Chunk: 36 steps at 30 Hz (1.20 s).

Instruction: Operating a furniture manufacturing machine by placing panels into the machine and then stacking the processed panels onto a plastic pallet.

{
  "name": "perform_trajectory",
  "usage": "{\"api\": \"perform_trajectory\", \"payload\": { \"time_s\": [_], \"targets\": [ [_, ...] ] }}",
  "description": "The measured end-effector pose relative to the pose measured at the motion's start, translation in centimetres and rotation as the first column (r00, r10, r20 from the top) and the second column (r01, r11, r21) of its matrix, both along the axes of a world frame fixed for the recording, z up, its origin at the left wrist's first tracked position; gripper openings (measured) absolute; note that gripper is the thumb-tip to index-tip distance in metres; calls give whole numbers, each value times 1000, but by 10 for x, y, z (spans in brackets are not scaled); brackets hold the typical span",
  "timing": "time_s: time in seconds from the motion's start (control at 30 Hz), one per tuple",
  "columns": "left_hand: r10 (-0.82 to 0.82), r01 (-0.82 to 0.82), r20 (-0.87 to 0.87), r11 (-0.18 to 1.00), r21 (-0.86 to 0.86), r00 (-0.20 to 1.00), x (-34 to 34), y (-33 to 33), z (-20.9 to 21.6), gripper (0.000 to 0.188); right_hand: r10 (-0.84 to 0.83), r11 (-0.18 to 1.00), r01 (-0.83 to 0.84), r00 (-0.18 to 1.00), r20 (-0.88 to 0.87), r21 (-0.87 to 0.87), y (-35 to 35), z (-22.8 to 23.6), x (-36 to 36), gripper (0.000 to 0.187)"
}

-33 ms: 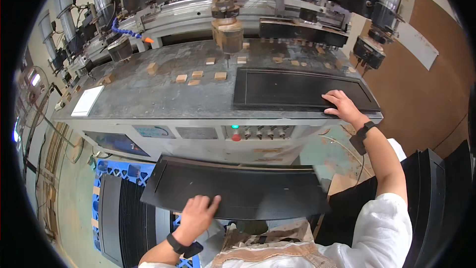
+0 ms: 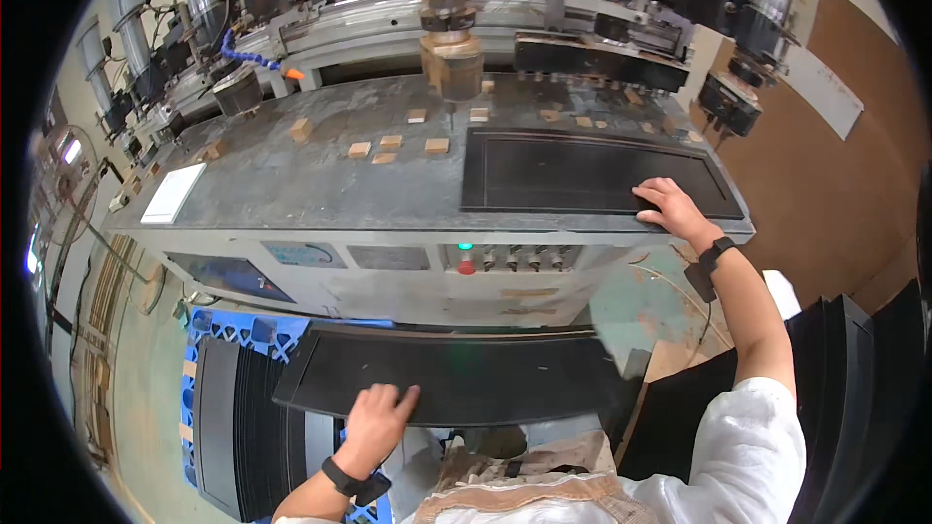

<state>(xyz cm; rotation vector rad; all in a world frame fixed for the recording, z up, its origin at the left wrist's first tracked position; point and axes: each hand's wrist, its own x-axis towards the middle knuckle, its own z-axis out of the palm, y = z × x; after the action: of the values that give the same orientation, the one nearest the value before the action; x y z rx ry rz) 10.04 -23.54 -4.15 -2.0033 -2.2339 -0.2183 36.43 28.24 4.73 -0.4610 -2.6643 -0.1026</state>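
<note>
A black framed door panel [image 2: 505, 374] hangs in front of my body, below the machine table's front edge. My left hand [image 2: 377, 424] grips its near edge, fingers lying on the upper face; the underside of that grip is hidden. On the right end of the machine table lies a second black framed panel [image 2: 563, 175], flat and close to the front edge. My right hand [image 2: 673, 209] rests on this panel's near right part, fingers spread and palm down. A drill head [image 2: 452, 68] stands above the table, just behind the lying panel's left end.
Small wood blocks [image 2: 437, 146] are scattered over the grey table [image 2: 330, 189]. A white board [image 2: 174, 194] lies at its left end. Black panels stand on a blue pallet [image 2: 262, 330] at lower left; more black panels [image 2: 825, 359] stack at right. Control buttons [image 2: 466, 268] line the machine's front.
The hanging panel has shifted slightly left, its far edge dropping lower, and my left hand has moved slightly left with it. My right hand stays on the panel on the table.
</note>
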Motion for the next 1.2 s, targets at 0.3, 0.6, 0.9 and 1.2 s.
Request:
{"api": "perform_trajectory", "payload": {
  "time_s": [0.3, 0.6, 0.9, 1.2],
  "targets": [
    [778, -773, 27, 627, -92, 628, -60, -202, -156, 36, -59, 997, 56, 995, 75, 51, 5, -10, -66, 40],
    [971, -966, -56, 226, -129, 234, -68, -318, -268, 43, -325, 937, 287, 926, 193, 199, 11, -22, -48, 45],
    [989, -986, -112, 78, -144, 94, -94, -364, -372, 52, -441, 888, 417, 892, 99, 194, -25, -7, -18, 45],
    [995, -788, -97, -51, -613, 10, -112, -372, -460, 75, -643, 741, 555, 749, 161, 379, -89, 102, 80, 43]
  ]
}}
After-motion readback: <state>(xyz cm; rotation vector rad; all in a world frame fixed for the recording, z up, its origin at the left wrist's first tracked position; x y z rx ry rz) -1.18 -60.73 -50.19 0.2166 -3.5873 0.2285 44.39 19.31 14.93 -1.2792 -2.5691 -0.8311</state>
